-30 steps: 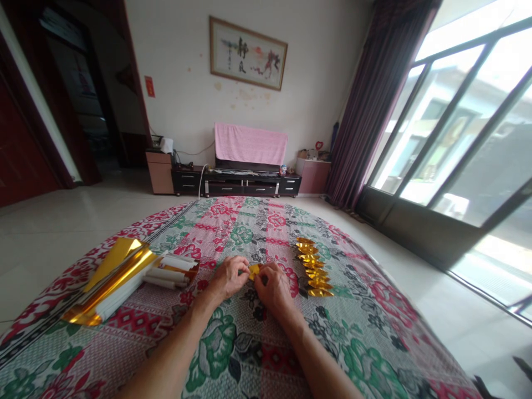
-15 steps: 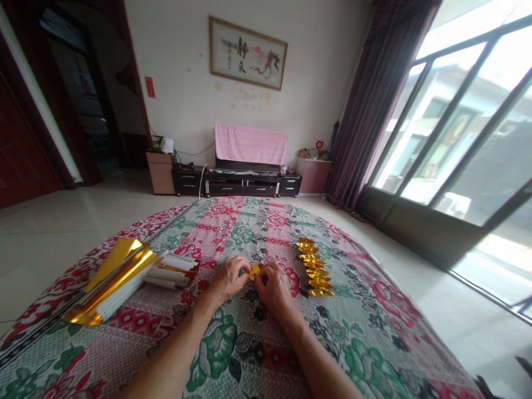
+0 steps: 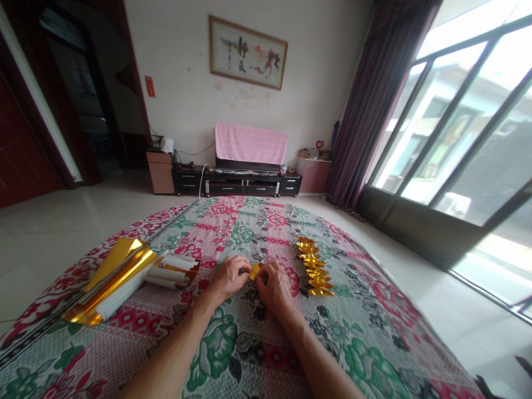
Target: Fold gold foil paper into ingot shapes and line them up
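Note:
A small piece of gold paper [image 3: 254, 271] is pinched between both hands over the middle of the patterned cloth [image 3: 245, 343]. My left hand [image 3: 231, 275] has its fingers closed on the paper's left side. On the right side, the fingers of my right hand [image 3: 273, 282] are closed on it too and hide part of it. Right of my hands lies a row of several folded gold paper pieces [image 3: 316, 272]. To the left are gold sheets [image 3: 124, 269] beside white paper rolls [image 3: 170, 270].
Beyond the cloth stands a low black cabinet [image 3: 245, 185] with a pink cloth [image 3: 251, 143] above it. A pink and white cabinet [image 3: 316, 176] is right of that. Purple curtains [image 3: 366, 100] hang beside the large window at the right.

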`<state>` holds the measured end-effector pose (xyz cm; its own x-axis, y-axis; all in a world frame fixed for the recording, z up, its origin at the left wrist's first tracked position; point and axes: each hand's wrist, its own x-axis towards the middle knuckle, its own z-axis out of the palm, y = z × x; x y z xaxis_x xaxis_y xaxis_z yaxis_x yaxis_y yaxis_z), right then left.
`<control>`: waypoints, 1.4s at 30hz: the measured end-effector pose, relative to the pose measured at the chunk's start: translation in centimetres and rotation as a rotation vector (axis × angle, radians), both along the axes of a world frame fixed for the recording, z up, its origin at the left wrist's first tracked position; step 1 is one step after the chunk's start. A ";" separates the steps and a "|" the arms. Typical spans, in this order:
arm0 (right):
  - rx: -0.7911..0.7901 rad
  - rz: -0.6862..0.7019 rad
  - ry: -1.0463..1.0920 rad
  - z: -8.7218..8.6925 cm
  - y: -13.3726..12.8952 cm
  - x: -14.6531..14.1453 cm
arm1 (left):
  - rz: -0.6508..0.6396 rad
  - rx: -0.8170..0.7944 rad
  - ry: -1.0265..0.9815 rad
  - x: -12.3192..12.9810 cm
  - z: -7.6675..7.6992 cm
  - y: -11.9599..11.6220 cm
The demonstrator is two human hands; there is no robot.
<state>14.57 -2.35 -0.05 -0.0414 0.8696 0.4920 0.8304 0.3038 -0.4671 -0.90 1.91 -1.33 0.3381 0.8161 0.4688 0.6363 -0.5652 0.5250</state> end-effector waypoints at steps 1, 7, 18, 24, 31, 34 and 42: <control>0.003 0.007 0.001 0.0 -0.1 0.0 | 0.001 0.005 -0.003 0.0 0.0 0.0; 0.001 0.064 0.002 0.1 -0.1 0.3 | -0.003 0.003 -0.025 0.0 -0.1 0.2; 0.011 0.165 0.039 -0.1 -0.5 0.7 | -0.024 -0.007 -0.025 -0.1 -0.2 0.4; 0.020 0.186 0.071 -0.1 -0.6 0.9 | -0.024 -0.001 -0.037 -0.1 -0.3 0.4; 0.021 0.145 0.070 -0.3 -0.2 0.7 | -0.034 -0.019 -0.023 -0.1 -0.1 0.6; 0.014 0.144 0.059 -0.2 -0.2 0.7 | -0.034 -0.022 -0.020 -0.2 -0.2 0.8; 0.016 0.173 0.053 -0.2 -0.4 0.9 | -0.020 -0.028 -0.042 -0.2 -0.6 1.0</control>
